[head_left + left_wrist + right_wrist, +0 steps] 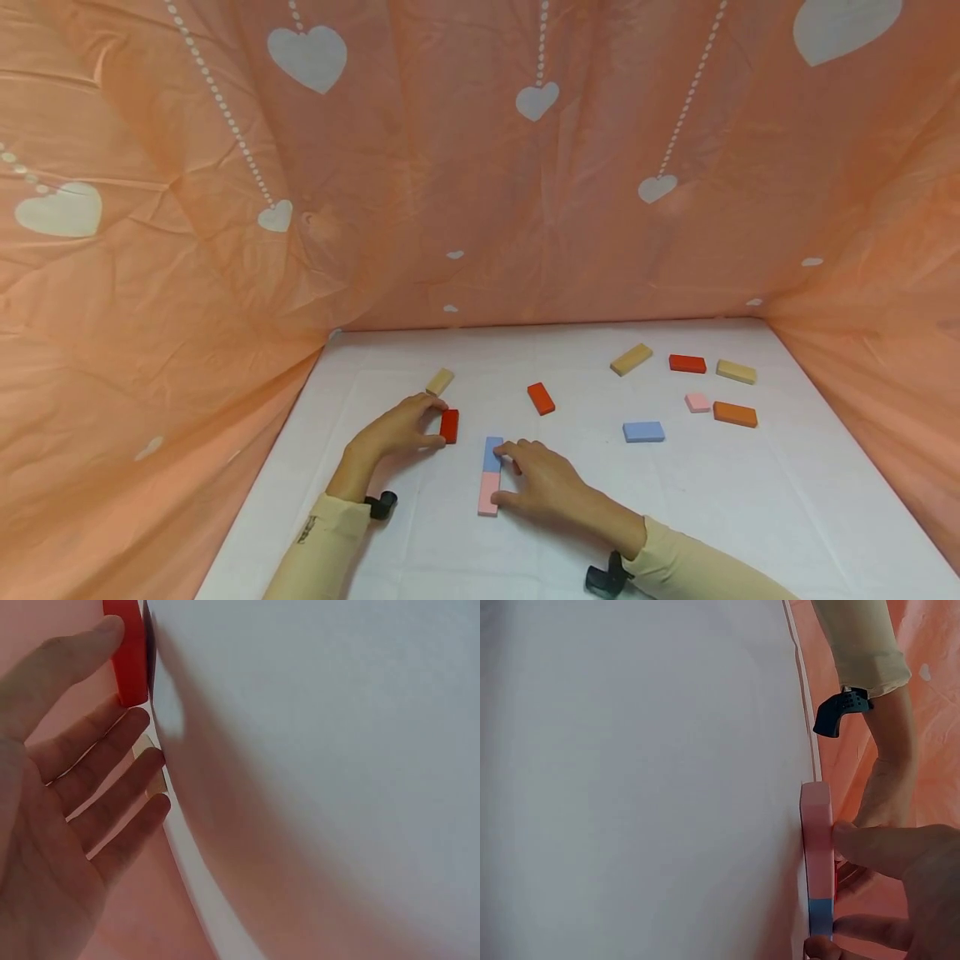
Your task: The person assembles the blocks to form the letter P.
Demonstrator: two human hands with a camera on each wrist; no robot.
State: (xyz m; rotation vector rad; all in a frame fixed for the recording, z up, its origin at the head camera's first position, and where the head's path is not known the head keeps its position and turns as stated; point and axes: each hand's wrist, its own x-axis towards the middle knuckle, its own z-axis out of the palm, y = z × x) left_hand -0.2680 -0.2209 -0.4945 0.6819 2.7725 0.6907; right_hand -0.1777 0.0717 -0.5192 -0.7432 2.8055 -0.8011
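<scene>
My left hand (396, 428) pinches a red block (450, 427) lengthwise, index finger near its far end and thumb near its close end. The left wrist view shows the thumb across this red block (132, 664), the other fingers spread apart. My right hand (546, 482) touches two blocks laid end to end, a blue block (492, 456) beyond a pink block (488, 493). In the right wrist view its thumb rests on the pink block (817, 847), and fingertips meet the blue block (820, 916).
Beyond the left hand lies a small wooden block (439, 382). Another red block (541, 398) sits mid-table. Farther right, a blue block (643, 432), an orange block (735, 414), a small pink block (697, 402) and several others are scattered. Orange heart-patterned cloth (480, 208) surrounds the white table (570, 358).
</scene>
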